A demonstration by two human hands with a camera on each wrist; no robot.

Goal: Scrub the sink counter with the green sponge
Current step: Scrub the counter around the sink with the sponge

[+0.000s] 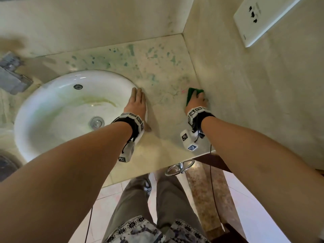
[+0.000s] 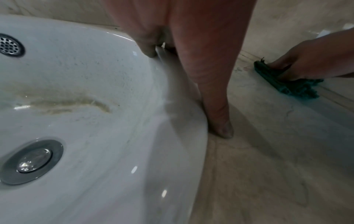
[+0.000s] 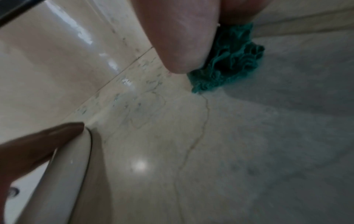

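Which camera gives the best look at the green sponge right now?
The left wrist view: the green sponge shows side-on, flat on the beige stone counter under the right hand. The head view shows only its far corner past the fingers; the right wrist view shows a blurred, frayed edge.

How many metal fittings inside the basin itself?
2. An overflow grille sits on the far wall of the basin, and a drain stopper at the bottom near the left hand. None seem hidden.

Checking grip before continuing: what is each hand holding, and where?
Right hand presses the green sponge from on top. Left hand holds nothing, resting on the sink rim.
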